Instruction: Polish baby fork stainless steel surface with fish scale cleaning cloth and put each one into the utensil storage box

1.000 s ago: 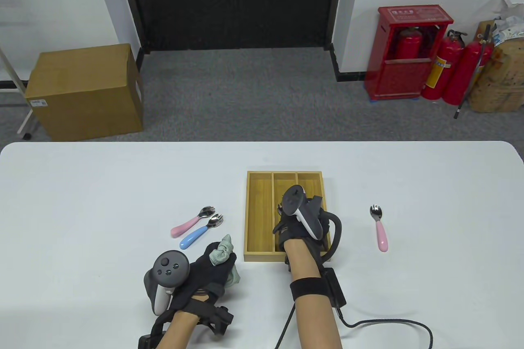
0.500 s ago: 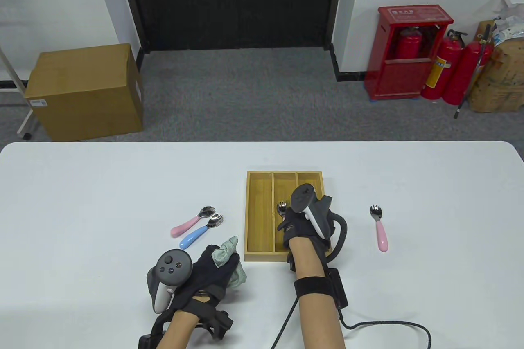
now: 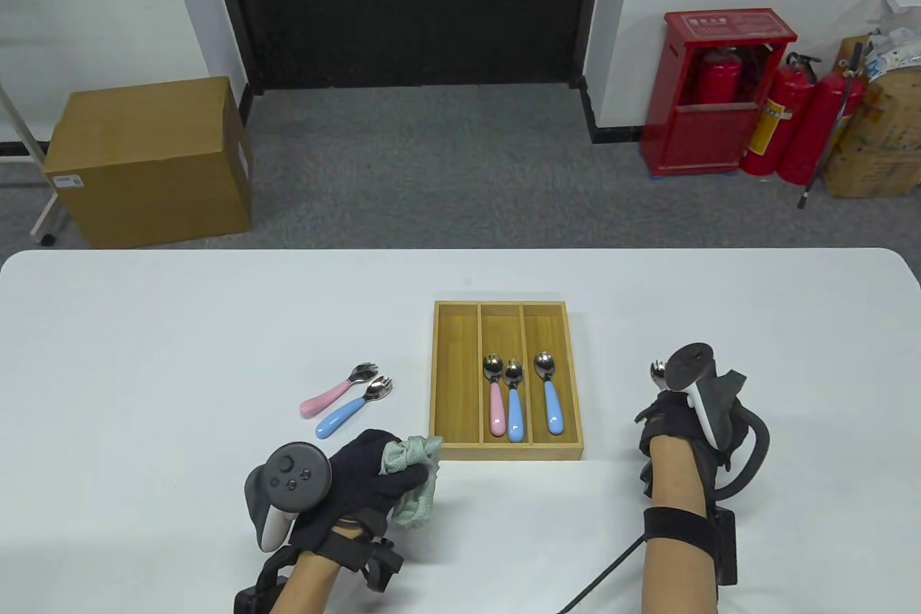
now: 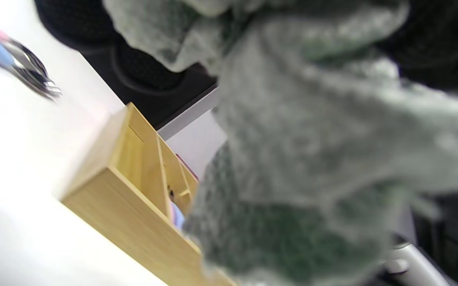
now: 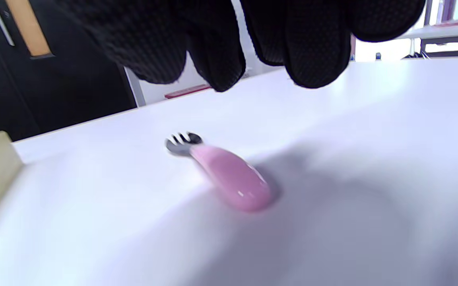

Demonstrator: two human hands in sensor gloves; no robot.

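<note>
White table (image 3: 144,355): box (image 3: 506,451), three forks (image 3: 344,400).

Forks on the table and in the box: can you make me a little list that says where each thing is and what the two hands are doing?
box: wooden utensil box, three slots
in box: pink fork and blue fork in middle slot; another blue fork in right slot
left of box: pink fork, blue fork
right of box: pink fork on table
left hand: grips green cloth
right hand: above the right-side fork, holding nothing

The box (image 3: 506,450) holds three forks; two more lie left of it. The left hand (image 3: 360,477) grips the cloth (image 3: 416,477); the right hand (image 3: 673,420) apparently covers another fork (image 3: 657,371).
</note>
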